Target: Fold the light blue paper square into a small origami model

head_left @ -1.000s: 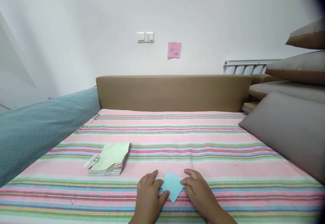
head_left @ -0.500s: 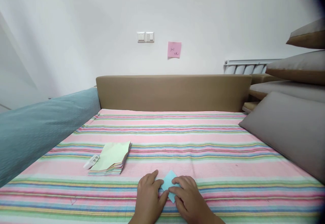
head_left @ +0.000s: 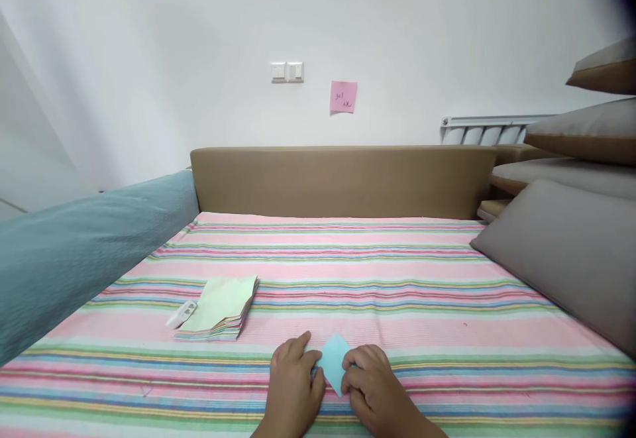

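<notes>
A small diamond-shaped piece of light blue folded paper lies on the striped bedsheet between my hands. My left hand rests on the sheet, its thumb and index finger closed at the paper's left corner while other fingers reach forward. At the right corner, my right hand pinches the paper, its fingers bent and the thumb tucked beneath them. The right corner is hidden by those fingers. Farther left lies a stack of coloured paper sheets, pale green on top.
A white plastic tool, its kind unclear, lies against the stack's left edge. The striped bedsheet reaches a brown backrest. Grey cushions are piled at right; a blue-green covered side borders the left.
My right fingers have drawn back from the paper's middle to its right corner. My left thumb has pulled back toward the left corner, so more of the paper shows.
</notes>
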{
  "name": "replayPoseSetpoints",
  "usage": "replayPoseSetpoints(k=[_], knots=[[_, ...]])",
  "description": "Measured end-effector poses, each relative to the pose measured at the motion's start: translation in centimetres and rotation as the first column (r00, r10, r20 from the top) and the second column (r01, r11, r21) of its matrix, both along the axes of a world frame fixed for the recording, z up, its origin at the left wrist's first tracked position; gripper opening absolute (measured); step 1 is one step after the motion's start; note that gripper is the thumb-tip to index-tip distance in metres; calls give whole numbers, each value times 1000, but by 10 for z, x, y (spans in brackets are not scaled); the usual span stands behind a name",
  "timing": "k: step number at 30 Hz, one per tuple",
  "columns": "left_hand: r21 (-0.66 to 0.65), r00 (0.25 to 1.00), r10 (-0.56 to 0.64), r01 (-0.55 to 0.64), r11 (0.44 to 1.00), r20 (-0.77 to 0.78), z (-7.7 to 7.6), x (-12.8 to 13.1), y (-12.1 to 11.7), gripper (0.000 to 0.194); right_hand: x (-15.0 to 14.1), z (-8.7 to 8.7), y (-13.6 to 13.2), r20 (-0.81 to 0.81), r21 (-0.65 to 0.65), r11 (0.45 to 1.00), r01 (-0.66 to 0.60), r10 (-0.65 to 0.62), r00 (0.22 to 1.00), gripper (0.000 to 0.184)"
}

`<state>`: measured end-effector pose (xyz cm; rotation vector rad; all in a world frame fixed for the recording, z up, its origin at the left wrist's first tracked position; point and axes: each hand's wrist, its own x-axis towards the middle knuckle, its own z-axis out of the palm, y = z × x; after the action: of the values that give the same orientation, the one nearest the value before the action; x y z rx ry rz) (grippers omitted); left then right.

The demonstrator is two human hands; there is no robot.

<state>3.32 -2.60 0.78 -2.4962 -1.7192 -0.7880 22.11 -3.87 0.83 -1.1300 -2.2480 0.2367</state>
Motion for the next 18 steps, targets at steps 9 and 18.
replayPoseSetpoints(k=[9,18], knots=[[22,1000,17,-18,1000,16,3,3,-2,25,-4,5,-3,22,23,998,-57,56,998,39],[3,1000,-3,3,1000,12,-1,0,2,26,-1,6,-2,46,-26,996,-91,92,995,30]])
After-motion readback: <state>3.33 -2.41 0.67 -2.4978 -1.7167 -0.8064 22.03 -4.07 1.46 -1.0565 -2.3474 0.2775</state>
